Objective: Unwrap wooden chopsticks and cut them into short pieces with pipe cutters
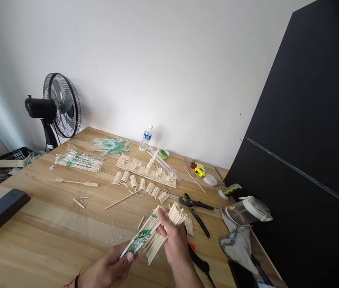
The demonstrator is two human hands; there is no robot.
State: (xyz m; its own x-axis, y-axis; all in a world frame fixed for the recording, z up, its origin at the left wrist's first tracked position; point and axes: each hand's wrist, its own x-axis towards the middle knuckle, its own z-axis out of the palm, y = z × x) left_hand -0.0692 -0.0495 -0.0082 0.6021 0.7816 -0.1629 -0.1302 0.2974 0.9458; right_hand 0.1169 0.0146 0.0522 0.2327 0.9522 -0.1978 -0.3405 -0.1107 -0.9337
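Observation:
My left hand (117,262) is closed on the lower end of disposable chopsticks in a clear wrapper with green print (142,238). Beside it, my right hand (172,236) grips a thick bundle of bare wooden chopsticks (177,215); its thumb lies across them and touches the upper end of the wrapped ones. Just beyond the hands, several short panels of cut sticks (150,188) lie in a row. Behind them is a long flat base of joined sticks (137,170), with a small upright stick piece (152,161) on it.
Wrapped chopsticks lie in two piles, a nearer pile (77,161) and a farther pile (112,146). Black pliers (195,208) lie right of my hands. A water bottle (145,138) stands by the wall. Rightward are a thread spool (231,191), a clear jar (244,211) and a cloth (238,244).

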